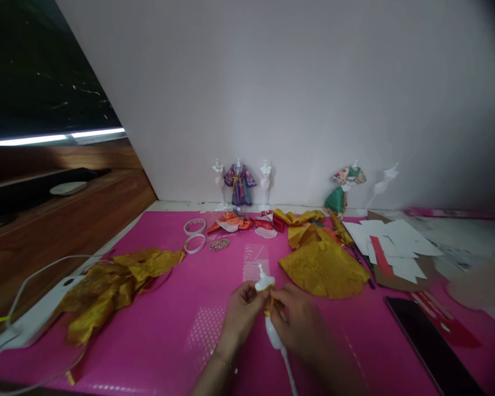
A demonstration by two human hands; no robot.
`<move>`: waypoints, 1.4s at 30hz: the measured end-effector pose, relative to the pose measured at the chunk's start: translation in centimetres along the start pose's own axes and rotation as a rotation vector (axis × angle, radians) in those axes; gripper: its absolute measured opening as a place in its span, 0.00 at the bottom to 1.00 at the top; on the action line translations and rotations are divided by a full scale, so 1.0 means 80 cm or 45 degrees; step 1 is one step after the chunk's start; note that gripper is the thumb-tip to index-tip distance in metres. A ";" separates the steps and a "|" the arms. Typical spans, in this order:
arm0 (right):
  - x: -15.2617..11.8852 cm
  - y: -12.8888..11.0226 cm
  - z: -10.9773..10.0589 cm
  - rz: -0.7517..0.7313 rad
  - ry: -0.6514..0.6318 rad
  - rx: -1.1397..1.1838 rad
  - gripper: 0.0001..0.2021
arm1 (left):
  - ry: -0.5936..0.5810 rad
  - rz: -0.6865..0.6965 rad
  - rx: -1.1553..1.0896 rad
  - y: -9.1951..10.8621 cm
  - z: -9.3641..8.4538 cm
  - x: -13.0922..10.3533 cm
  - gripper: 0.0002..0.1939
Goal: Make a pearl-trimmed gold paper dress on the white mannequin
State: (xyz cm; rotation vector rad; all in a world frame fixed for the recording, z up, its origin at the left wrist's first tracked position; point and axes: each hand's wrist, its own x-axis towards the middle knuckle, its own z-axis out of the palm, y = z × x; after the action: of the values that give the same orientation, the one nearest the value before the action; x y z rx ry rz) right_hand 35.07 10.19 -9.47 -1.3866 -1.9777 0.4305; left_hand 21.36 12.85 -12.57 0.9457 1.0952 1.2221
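Head view: left hand (241,311) and right hand (299,319) pinch gold cloth (267,312) round a mannequin (271,329), probably light; grip hips (274,342), 6 o'clock.

Looks like a miniature-dressmaking workspace to me: pink-covered desk (152,335), crumpled gold fabric (121,275) left of the hands (241,312), little dress forms (265,177), some clothed, beyond them.

The table (160,335) has a shiny pink surface. By its left edge lie a long white device (39,316) and a crumpled gold cloth (124,280). Toward the far edge there are two tape rolls (195,235); toward the right edge, a fan-shaped gold cloth (324,269) and, nearer that edge, a dark phone (429,344).
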 end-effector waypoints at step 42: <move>-0.031 0.024 0.017 0.156 0.045 0.321 0.10 | -0.034 -0.035 0.185 -0.026 0.006 -0.020 0.07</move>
State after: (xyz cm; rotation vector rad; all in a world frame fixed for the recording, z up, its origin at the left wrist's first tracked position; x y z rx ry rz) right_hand 35.95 8.76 -12.44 -1.3469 -1.7474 0.6819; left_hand 22.32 11.03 -14.28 1.0510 1.1840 1.1161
